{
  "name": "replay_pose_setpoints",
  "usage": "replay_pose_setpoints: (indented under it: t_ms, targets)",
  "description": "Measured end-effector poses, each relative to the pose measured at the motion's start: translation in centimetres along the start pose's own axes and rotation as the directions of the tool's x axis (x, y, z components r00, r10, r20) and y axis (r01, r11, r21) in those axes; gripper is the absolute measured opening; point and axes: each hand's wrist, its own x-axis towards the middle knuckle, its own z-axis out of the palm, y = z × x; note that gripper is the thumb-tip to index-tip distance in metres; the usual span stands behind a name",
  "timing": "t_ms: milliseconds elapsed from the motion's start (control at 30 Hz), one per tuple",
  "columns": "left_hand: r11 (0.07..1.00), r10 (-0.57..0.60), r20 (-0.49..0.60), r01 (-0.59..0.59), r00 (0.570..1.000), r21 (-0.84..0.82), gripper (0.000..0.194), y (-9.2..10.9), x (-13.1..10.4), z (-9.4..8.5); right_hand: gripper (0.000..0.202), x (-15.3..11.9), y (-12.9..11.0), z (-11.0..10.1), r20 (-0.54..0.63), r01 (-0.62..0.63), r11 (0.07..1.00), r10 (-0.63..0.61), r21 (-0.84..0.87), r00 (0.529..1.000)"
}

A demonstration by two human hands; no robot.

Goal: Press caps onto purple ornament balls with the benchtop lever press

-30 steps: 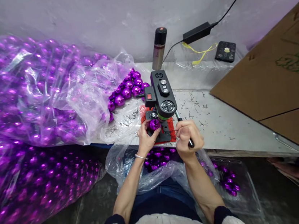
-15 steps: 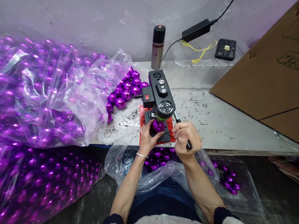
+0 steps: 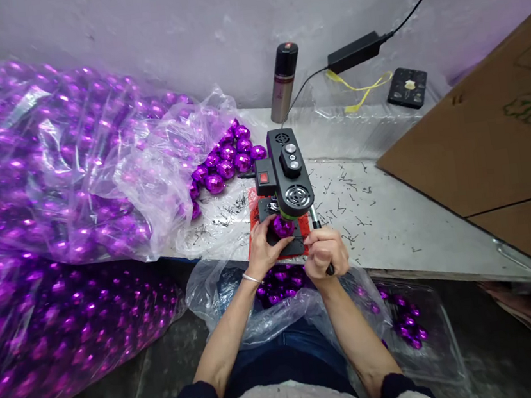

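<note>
Your left hand (image 3: 262, 249) curves its thumb and fingers around 1 purple mirror ball (image 3: 283, 226), gripping it under the head of the black lever press (image 3: 286, 170), over the base plate (image 3: 294, 247). Your right hand (image 3: 326, 253) closes its fingers round the lever grip (image 3: 316, 224). More mirror balls (image 3: 226, 158) lie left of the press, beside crumpled clear plastic (image 3: 154, 180).

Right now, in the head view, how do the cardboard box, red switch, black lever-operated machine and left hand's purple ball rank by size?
1. Cardboard box
2. Black lever-operated machine
3. Purple faceted ball, partly hidden
4. Red switch
</note>
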Motion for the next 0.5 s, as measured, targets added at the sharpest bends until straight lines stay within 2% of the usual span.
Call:
replay_pose_setpoints:
  t_ms: [233,367,500]
  targets:
    - [1.0,-0.025,-0.003,0.025,1.0,-0.001,0.059,0.1,0.1,-0.1,0.034,-0.8,0.2,0.3,-0.038,-0.026,0.999,0.025,-0.024,0.999]
    - [0.999,-0.038,-0.007,0.038,0.999,-0.031,0.059,0.4,0.2,-0.1,0.034,-1.5,0.5,0.6,-0.048,-0.04,0.999,0.04,0.019,0.998]
    - [0.996,-0.066,-0.03,0.064,0.997,-0.069,0.06,0.5,0.2,-0.1,0.032,-2.4,1.0,1.0,-0.024,-0.02,1.0,0.021,0.02,1.0]
